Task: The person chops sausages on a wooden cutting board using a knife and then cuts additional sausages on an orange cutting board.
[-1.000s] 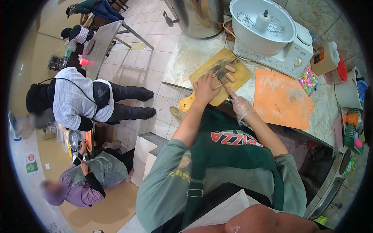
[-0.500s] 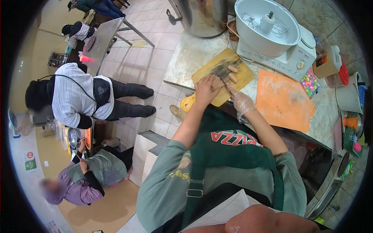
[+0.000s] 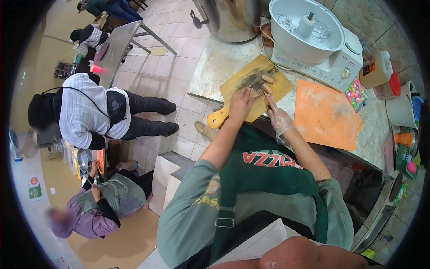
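Observation:
My left hand (image 3: 241, 104) is bare and rests on the yellow wooden cutting board (image 3: 233, 83). Its fingers close over a pinkish sausage that looks partly sliced and is mostly hidden beneath them. In a clear plastic glove, my right hand (image 3: 282, 120) grips a knife (image 3: 263, 91), its blade lying beside the left fingertips. Two more sausage pieces lie on the far right part of the board, one the upper sausage piece (image 3: 267, 79), the other close to the knife.
An orange cutting board (image 3: 324, 116) dusted with white lies to the right. Behind stand a white mixer (image 3: 309, 58) and a large metal pot (image 3: 233, 22). A bag of colourful candies (image 3: 356, 95) is by the mixer. Other people work at the left, one in a striped top (image 3: 83, 110).
The knife has come up against the sausage beside my left fingers, its blade now showing. My left hand has shifted slightly, covering the slices that showed before.

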